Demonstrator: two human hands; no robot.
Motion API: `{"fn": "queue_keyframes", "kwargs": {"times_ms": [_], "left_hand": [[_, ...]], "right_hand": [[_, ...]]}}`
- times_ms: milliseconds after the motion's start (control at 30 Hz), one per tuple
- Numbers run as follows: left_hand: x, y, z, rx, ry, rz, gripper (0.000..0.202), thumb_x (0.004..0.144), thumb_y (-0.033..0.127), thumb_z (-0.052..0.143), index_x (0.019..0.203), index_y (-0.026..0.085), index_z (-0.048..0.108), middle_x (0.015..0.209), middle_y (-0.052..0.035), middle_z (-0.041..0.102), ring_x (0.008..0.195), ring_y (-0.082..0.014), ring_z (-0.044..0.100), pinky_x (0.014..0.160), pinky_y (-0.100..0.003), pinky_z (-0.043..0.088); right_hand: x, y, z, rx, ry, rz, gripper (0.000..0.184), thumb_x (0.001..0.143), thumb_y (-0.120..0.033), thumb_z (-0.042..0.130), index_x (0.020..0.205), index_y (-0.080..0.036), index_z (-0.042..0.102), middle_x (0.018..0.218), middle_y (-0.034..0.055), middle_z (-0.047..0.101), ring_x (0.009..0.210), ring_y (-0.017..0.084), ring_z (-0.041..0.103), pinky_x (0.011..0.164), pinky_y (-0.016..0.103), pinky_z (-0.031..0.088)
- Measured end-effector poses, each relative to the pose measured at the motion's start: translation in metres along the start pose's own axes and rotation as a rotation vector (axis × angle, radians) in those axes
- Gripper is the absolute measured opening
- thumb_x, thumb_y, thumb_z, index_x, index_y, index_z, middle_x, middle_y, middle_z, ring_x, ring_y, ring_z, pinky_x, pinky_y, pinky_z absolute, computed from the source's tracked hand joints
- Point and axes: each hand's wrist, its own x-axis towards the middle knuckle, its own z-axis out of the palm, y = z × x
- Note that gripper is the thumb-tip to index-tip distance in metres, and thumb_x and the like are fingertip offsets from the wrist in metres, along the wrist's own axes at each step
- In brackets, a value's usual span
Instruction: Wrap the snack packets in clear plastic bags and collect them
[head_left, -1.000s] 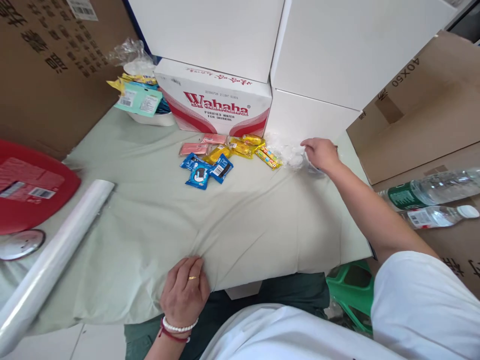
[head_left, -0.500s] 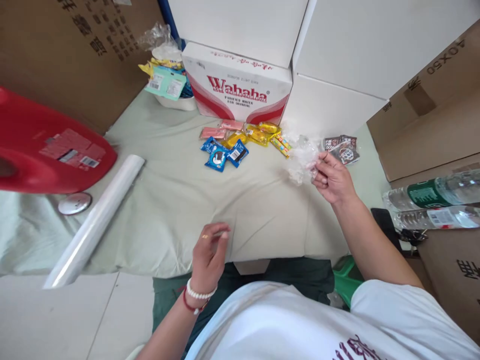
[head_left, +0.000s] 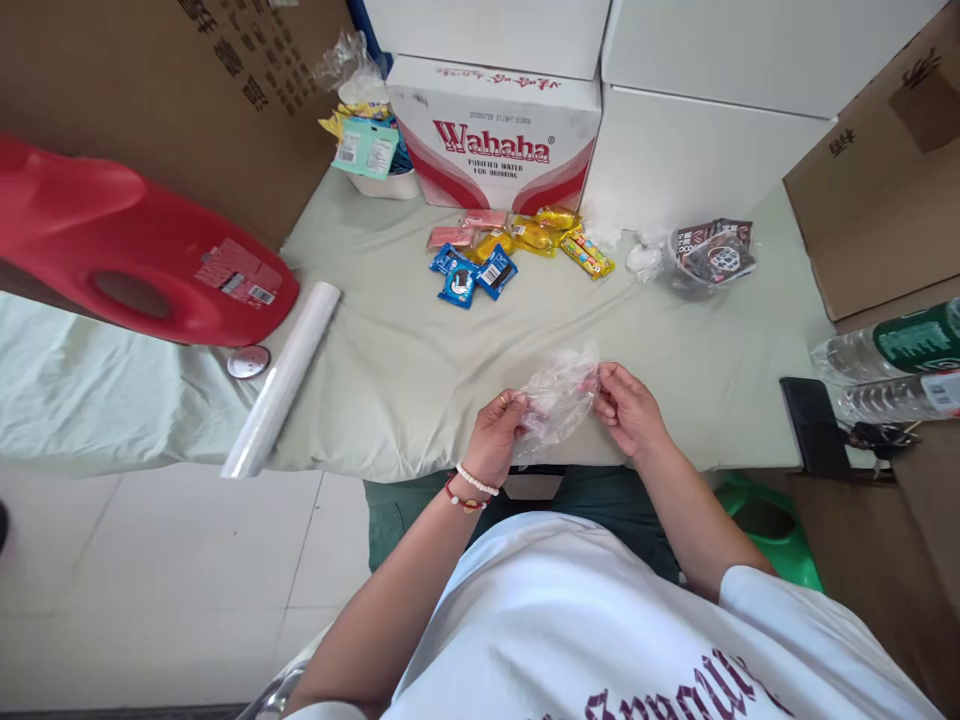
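A crumpled clear plastic bag [head_left: 559, 400] is stretched between my two hands above the table's near edge. My left hand [head_left: 498, 430] pinches its left side, wearing bead bracelets at the wrist. On the other side, the fingers of my right hand [head_left: 624, 408] are closed on the bag's edge. Beyond my hands lie blue snack packets [head_left: 459, 280], yellow-wrapped snacks [head_left: 531, 235], pink packets [head_left: 452, 238] and a yellow patterned packet [head_left: 587, 254]. More crumpled clear plastic [head_left: 645, 262] rests beside a see-through container [head_left: 694, 288] with brown packets [head_left: 721, 255].
A red jug [head_left: 161, 270], a round metallic lid [head_left: 248, 362] and a roll of clear film [head_left: 285, 380] occupy the left side. Behind stand a Wahaha carton [head_left: 495, 140] and a snack-filled white tub [head_left: 386, 186]. Bottles [head_left: 896, 395] and a black phone [head_left: 814, 425] lie right.
My right hand has drawn the clear plastic back from the far right towards me. My left hand has come up and taken hold of its other side. The view has shifted.
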Motion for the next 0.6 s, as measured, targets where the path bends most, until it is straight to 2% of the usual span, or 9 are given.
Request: {"fn": "queue_keyframes", "kwargs": {"times_ms": [67,133,200,267,333,400,467,500,600], "left_hand": [[-0.002,-0.003,-0.001,-0.016,-0.014,-0.013,0.045,0.077,0.062,0.078,0.084,0.020,0.062,0.074,0.0007,0.069,0.073,-0.0160,0.068,0.066,-0.026,0.047],[-0.002,-0.006,-0.002,-0.033,-0.019,-0.021,0.045,0.078,0.063,0.076,0.087,0.021,0.061,0.074,0.0006,0.069,0.074,-0.0171,0.069,0.066,-0.026,0.048],[-0.002,-0.008,-0.006,-0.034,-0.002,-0.041,0.045,0.079,0.063,0.075,0.090,0.021,0.061,0.076,-0.0001,0.068,0.075,-0.0171,0.069,0.066,-0.026,0.051],[-0.004,-0.008,-0.011,0.014,0.071,-0.026,0.046,0.080,0.063,0.073,0.096,0.022,0.061,0.086,-0.0023,0.069,0.080,-0.0172,0.069,0.068,-0.028,0.054],[-0.008,-0.006,-0.013,0.145,0.199,0.095,0.047,0.082,0.062,0.072,0.103,0.022,0.061,0.099,-0.0055,0.068,0.091,-0.0185,0.067,0.074,-0.030,0.056],[-0.014,-0.003,-0.011,0.329,0.262,0.280,0.045,0.084,0.059,0.072,0.108,0.022,0.062,0.109,-0.0079,0.067,0.104,-0.0204,0.065,0.083,-0.033,0.056],[-0.017,-0.001,-0.005,0.474,0.196,0.392,0.046,0.081,0.056,0.076,0.108,0.022,0.065,0.113,-0.0084,0.067,0.110,-0.0218,0.064,0.090,-0.034,0.054],[-0.017,-0.001,-0.001,0.501,0.141,0.392,0.046,0.079,0.055,0.079,0.107,0.022,0.066,0.113,-0.0080,0.068,0.109,-0.0221,0.064,0.090,-0.034,0.054],[-0.007,-0.004,0.002,0.395,0.079,0.250,0.040,0.075,0.055,0.081,0.089,0.020,0.068,0.094,-0.0045,0.070,0.092,-0.0192,0.065,0.080,-0.030,0.053]], "right_hand": [[-0.003,0.005,0.001,-0.044,-0.040,0.044,0.050,0.078,-0.066,0.077,0.100,-0.024,0.060,0.082,0.0006,0.069,0.048,0.007,0.032,0.042,0.022,0.018],[-0.005,0.011,0.004,-0.126,-0.067,0.068,0.053,0.074,-0.065,0.081,0.103,-0.024,0.063,0.079,-0.0004,0.068,0.050,0.008,0.033,0.044,0.023,0.021],[-0.004,0.016,0.005,-0.210,-0.048,0.012,0.049,0.070,-0.059,0.087,0.097,-0.024,0.066,0.075,-0.0024,0.065,0.055,0.010,0.039,0.050,0.023,0.030],[-0.002,0.018,0.005,-0.257,-0.011,-0.093,0.041,0.071,-0.055,0.085,0.088,-0.022,0.067,0.077,-0.0022,0.064,0.066,0.012,0.049,0.062,0.025,0.041],[-0.001,0.018,0.006,-0.292,0.005,-0.161,0.035,0.077,-0.054,0.079,0.084,-0.022,0.067,0.082,-0.0012,0.065,0.077,0.015,0.055,0.074,0.028,0.044],[-0.003,0.017,0.010,-0.338,-0.002,-0.168,0.033,0.080,-0.053,0.076,0.083,-0.022,0.067,0.082,-0.0015,0.064,0.079,0.016,0.055,0.077,0.029,0.044],[-0.006,0.016,0.018,-0.360,-0.033,-0.159,0.032,0.081,-0.053,0.074,0.083,-0.022,0.068,0.080,-0.0017,0.064,0.078,0.016,0.055,0.076,0.029,0.043],[-0.007,0.016,0.023,-0.352,-0.060,-0.150,0.032,0.081,-0.053,0.075,0.084,-0.022,0.069,0.081,-0.0016,0.064,0.078,0.016,0.055,0.076,0.029,0.044],[-0.009,0.017,0.033,-0.287,-0.129,-0.101,0.035,0.078,-0.054,0.079,0.089,-0.021,0.072,0.086,-0.0008,0.067,0.078,0.016,0.055,0.074,0.028,0.045]]}}
